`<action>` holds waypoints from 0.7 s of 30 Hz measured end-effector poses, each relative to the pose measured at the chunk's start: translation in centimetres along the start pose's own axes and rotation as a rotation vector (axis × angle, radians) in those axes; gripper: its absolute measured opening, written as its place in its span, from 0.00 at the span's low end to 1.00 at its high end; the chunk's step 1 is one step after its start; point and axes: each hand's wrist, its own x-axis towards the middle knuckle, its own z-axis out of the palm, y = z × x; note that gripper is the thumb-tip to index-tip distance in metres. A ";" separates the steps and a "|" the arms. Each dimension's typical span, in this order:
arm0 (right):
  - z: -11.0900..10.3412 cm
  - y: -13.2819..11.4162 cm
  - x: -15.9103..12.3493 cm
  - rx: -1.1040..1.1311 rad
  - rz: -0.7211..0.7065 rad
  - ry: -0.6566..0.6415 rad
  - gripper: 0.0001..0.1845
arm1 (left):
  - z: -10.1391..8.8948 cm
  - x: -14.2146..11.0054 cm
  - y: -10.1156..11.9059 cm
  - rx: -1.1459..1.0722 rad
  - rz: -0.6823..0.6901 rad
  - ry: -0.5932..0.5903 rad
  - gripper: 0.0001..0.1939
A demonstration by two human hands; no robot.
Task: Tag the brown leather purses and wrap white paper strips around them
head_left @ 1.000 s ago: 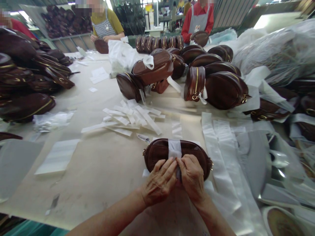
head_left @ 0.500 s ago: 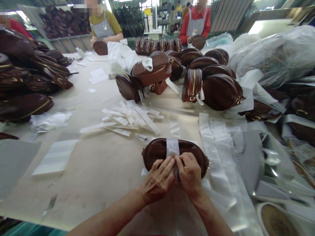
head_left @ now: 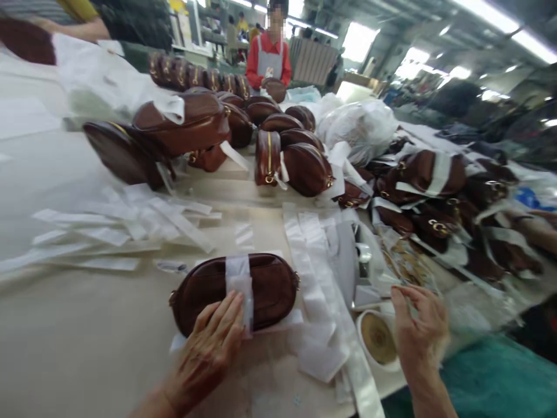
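Observation:
A brown oval leather pouch (head_left: pixel 270 284) lies on the table in front of me with a white paper band (head_left: pixel 238 276) wrapped round its middle. My left hand (head_left: pixel 213 342) rests flat on the pouch's near side, fingers stretched out against the band. My right hand (head_left: pixel 420 328) hovers off to the right, fingers loosely apart and holding nothing, just beside a tape roll (head_left: pixel 378 339) at the table's edge and near a clear plastic bag (head_left: pixel 404 264).
Long white strips (head_left: pixel 317 273) lie right of the pouch, shorter strips (head_left: pixel 130 223) to the left. Heaps of brown pouches (head_left: pixel 278 151) fill the middle and right (head_left: pixel 435 197). A person in red (head_left: pixel 268 58) works at the far end.
My right hand left the band and moved right toward the tape roll. My left hand stayed on the pouch. The view swung to the right.

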 end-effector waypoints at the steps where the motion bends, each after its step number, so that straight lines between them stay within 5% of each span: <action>1: 0.0 1.2 0.4 -0.005 0.056 -0.032 0.20 | 0.2 -0.1 -0.1 -0.029 -0.010 0.017 0.15; 4: 0.4 2.5 1.2 0.064 0.221 -0.196 0.20 | 0.7 -0.3 -0.1 -0.081 -0.035 0.068 0.15; 11: 1.2 0.7 2.5 0.323 0.541 -0.408 0.15 | 0.4 -0.4 -0.1 -0.047 -0.026 0.044 0.14; 18: 1.9 0.6 2.7 0.465 0.631 -0.379 0.14 | 0.4 -0.3 -0.2 -0.032 -0.014 0.020 0.17; 21: 0.5 0.6 1.7 0.580 0.632 -0.250 0.13 | 0.4 -0.2 -0.2 -0.019 -0.015 0.033 0.16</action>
